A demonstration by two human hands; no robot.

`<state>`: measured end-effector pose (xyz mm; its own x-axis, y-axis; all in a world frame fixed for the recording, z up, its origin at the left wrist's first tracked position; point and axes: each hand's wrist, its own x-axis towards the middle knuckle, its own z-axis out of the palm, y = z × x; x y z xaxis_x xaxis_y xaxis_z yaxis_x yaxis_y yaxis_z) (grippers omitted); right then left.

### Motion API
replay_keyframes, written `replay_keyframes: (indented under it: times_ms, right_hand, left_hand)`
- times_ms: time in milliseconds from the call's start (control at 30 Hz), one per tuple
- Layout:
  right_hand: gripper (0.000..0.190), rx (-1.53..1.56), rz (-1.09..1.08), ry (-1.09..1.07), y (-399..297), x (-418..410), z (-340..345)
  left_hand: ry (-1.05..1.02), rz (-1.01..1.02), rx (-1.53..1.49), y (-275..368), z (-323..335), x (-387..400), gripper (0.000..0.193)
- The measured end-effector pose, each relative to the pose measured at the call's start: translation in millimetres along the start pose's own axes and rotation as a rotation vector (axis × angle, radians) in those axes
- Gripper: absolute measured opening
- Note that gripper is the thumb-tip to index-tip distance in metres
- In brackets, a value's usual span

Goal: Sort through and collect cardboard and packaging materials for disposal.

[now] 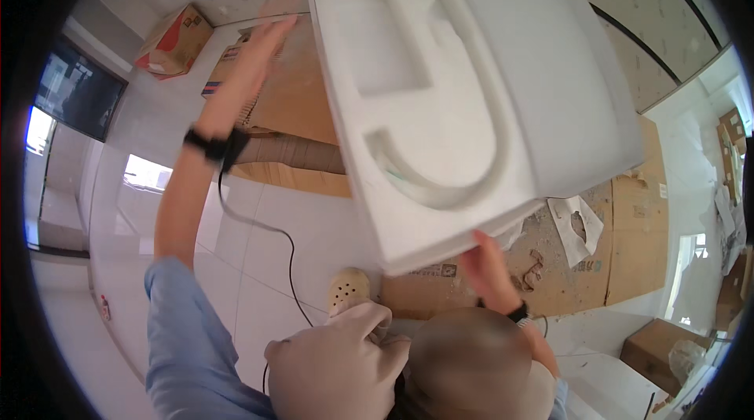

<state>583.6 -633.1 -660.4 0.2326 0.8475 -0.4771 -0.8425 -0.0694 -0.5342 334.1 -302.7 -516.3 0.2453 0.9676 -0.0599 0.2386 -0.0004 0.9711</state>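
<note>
A white box point(347, 119) with a hinged lid point(565, 78) swung back is held tilted up before me. Its foam insert has a rectangular recess point(389, 49) and a long J-shaped groove point(495, 143). A small greenish mark shows in the groove's lower end. My right hand point(488, 270) grips the box's lower edge, thumb on the near side; the other fingers are hidden behind it. Blurred by motion, my left hand point(259, 57) is raised to the left of the box with fingers extended, holding nothing. A black band with a cable point(277, 225) circles the left wrist.
Brown cardboard point(300, 90) lies behind the box, and a flattened, debris-strewn sheet point(636, 231) covers floor at right. A torn white piece point(576, 231) rests on it. Cartons stand at far left point(177, 43) and lower right point(665, 355). A cream clog point(349, 287) is below.
</note>
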Motion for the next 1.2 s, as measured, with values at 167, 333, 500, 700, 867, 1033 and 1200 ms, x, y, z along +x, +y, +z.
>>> replay_keyframes:
  times_ms: [167, 333, 500, 700, 867, 1033, 1200]
  right_hand:
    - [0.028, 0.007, 0.151, -0.126, 71.5, 22.6, 120.2]
    - [0.026, -0.010, 0.273, -0.161, 122.9, 36.1, 173.0]
    - [0.025, -0.211, 0.446, -0.185, 136.2, 75.3, 191.4]
    - [0.038, -0.574, 0.518, -0.941, 109.5, 76.8, 163.5]
    - [0.035, -0.754, 0.452, -1.066, 53.7, 64.1, 35.2]
    - [0.033, -0.793, 0.294, -0.716, 7.9, 21.5, -71.3]
    - [0.029, -0.799, 0.122, -0.131, -58.5, -45.3, -148.7]
  left_hand:
    - [-0.150, -0.388, -0.515, -33.0, -1.0, -132.4, 0.058]
    - [0.146, -0.170, -0.212, -37.9, -44.6, -154.9, 0.054]
    - [0.219, -0.182, -0.097, -82.2, -87.3, -128.3, 0.047]
    - [0.400, -0.133, -0.225, -145.8, -220.0, -90.5, 0.041]
    - [0.285, -0.242, 0.346, -107.2, -232.3, -70.0, 0.061]
    - [0.072, -0.224, 0.591, -136.8, -255.8, -10.1, 0.066]
    - [-0.408, 0.498, 0.907, -154.4, -38.3, -36.8, 0.071]
